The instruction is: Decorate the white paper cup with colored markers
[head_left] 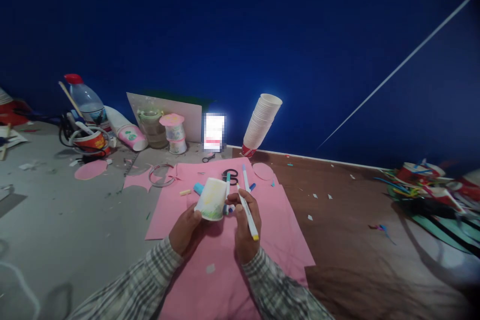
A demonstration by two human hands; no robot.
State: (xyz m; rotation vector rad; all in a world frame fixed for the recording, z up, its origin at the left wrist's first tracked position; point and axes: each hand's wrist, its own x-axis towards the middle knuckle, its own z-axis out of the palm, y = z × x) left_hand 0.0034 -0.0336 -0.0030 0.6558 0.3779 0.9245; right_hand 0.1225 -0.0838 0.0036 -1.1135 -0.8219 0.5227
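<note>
The left hand [184,232] is gripping one paper cup [212,200]; beside it, the right hand [244,232] is holding one marker [247,212].

A blue wall [195,30] backs a grey tabletop [93,235] and brown surface [337,245], perhaps wooden.

Worn on the head, looks forward and down over the pink paper [279,230] — close enough to catch the left hand [185,230] toward 7 o'clock and the right hand [247,222] toward 6. Faces the blue wall [240,35] at 12 and spans wide — from grey tabletop [82,240] at 8 to brown tabletop [330,210] at 4 o'clock.
</note>
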